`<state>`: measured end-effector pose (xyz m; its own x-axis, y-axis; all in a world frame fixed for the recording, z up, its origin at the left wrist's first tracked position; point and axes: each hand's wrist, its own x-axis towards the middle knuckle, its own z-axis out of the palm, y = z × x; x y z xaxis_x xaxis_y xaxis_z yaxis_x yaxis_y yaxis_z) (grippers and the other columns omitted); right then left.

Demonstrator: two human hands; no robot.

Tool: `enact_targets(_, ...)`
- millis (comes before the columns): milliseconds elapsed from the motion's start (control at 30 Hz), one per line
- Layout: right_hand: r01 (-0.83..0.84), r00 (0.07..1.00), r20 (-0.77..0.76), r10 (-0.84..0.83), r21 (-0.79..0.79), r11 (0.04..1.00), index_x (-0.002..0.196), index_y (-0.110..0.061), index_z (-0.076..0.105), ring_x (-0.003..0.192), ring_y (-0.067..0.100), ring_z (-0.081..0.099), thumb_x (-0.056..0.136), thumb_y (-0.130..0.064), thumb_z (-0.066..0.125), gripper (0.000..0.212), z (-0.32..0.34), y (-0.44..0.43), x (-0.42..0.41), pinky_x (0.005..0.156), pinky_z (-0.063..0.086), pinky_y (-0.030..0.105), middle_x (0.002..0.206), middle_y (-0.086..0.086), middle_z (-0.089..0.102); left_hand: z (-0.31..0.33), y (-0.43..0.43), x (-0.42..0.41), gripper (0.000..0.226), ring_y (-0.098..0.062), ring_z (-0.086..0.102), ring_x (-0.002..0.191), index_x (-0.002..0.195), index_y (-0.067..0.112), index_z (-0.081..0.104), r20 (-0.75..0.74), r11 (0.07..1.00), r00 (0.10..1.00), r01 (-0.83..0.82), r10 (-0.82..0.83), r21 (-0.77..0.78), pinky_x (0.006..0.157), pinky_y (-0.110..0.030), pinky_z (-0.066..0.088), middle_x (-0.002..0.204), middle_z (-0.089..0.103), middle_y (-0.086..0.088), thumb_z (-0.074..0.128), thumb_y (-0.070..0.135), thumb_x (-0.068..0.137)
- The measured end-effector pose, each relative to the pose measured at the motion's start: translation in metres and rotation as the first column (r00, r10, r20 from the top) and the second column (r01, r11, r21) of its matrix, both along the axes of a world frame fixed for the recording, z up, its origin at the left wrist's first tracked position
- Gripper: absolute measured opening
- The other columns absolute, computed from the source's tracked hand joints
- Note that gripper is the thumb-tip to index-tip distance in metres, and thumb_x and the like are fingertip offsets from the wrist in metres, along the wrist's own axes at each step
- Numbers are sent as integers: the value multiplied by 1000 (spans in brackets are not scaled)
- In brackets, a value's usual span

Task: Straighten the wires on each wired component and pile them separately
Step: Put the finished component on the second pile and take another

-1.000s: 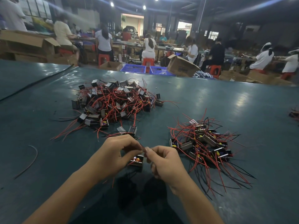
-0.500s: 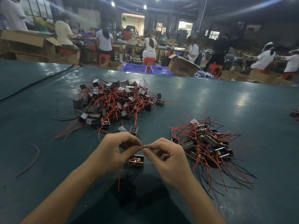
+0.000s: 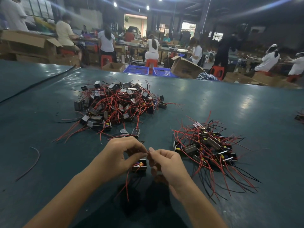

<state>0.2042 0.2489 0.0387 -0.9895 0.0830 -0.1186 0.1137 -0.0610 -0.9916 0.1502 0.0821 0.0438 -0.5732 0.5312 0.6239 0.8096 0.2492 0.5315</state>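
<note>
Pinching one wire (image 3: pixel 147 151) between them, your left hand (image 3: pixel 121 155) and right hand (image 3: pixel 166 163) held the component (image 3: pixel 139 165) close beneath, probably to draw that lead straight without snagging others.

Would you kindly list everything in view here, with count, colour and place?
table: one, dark teal, fills the foreground
far pile: one heap, black and silver boxes with red wires, centre left
near pile: one heap, black boxes with red and black wires, right of the hands
wired component: one, black with yellow parts, below the fingertips
loose wire: one, dark reddish, on the table at left
crates: two, blue, past the table's far edge
cardboard boxes: several, brown, background
stools: several, red, background
workers: several, mostly white tops, far benches
left hand: one, pinches the component's wire
right hand: one, pinches the same wire
</note>
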Motion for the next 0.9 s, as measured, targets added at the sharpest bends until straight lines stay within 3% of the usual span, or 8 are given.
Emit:
enact_targets(67, 59, 980, -196, -19, 199, 978, 60, -19, 64, 46, 14, 48, 92, -27, 65, 33, -2, -1, 0, 45, 39, 23, 54, 5, 56, 0, -1, -1, 13, -10, 65, 72, 88, 9, 74, -5, 1000, 1000, -12, 12, 19, 64, -33, 55, 80, 69, 4, 71, 19, 80)
enact_targets(133, 107, 946, -325, -8, 287, 952, 64, -21, 65, 50, 18, 51, 92, -26, 65, 29, -3, 0, -1, 47, 40, 28, 58, 7, 60, -1, 0, -1, 12, -10, 66, 73, 89, 9, 74, -10, 999, 1000, -9, 9, 38, 64, -32, 56, 82, 69, 3, 73, 15, 79)
enact_targets(267, 216, 912, -389, -128, 191, 957, 66, -15, 62, 48, 18, 52, 93, -24, 62, 29, -3, 6, -3, 44, 39, 27, 56, 1, 56, -2, 3, 0, 7, -10, 66, 74, 85, 7, 73, -78, 984, 992, -89, 102, 154, 62, -24, 54, 91, 68, 2, 74, 12, 80)
enact_targets(367, 304, 881, -394, -262, 46, 952, 68, -13, 59, 45, 12, 55, 93, -25, 60, 28, 2, 15, -4, 41, 42, 21, 62, -1, 60, -3, -1, -4, 9, -12, 63, 70, 79, 8, 70, -70, 952, 973, -198, 220, 234, 57, -24, 50, 84, 66, 2, 66, 14, 84)
enact_targets(567, 466, 739, -497, -455, -111, 878, 75, -7, 63, 48, 12, 61, 96, -22, 57, 27, 26, 38, -6, 35, 40, 19, 68, 6, 70, -24, -12, -22, 24, -14, 54, 55, 69, 8, 66, 10, 913, 928, -367, 371, 178, 52, -30, 44, 65, 60, 3, 63, 20, 90)
enact_targets(767, 711, 468, -664, -583, -107, 695, 77, -19, 61, 57, 7, 67, 99, -26, 54, 23, 74, 81, -16, 36, 44, 19, 76, -11, 73, -43, -16, -29, 28, -12, 54, 57, 71, 14, 66, 95, 929, 927, -369, 363, 45, 53, -36, 47, 66, 60, 6, 63, 32, 92)
enact_targets(833, 790, 416, -681, -602, -58, 611, 77, -23, 59, 56, 6, 66, 98, -32, 54, 23, 80, 92, -20, 39, 49, 25, 72, -13, 72, -42, -16, -28, 26, -10, 57, 66, 76, 16, 68, 30, 919, 919, -393, 392, 23, 58, -32, 49, 76, 62, 9, 58, 36, 91)
enact_targets(900, 835, 421, -660, -622, 14, 550, 78, -22, 61, 58, 8, 66, 97, -34, 56, 23, 72, 98, -23, 50, 56, 31, 71, -5, 71, -41, -17, -29, 29, -13, 61, 84, 88, 15, 71, -105, 883, 879, -469, 465, -17, 75, -31, 51, 93, 66, 6, 52, 36, 87)
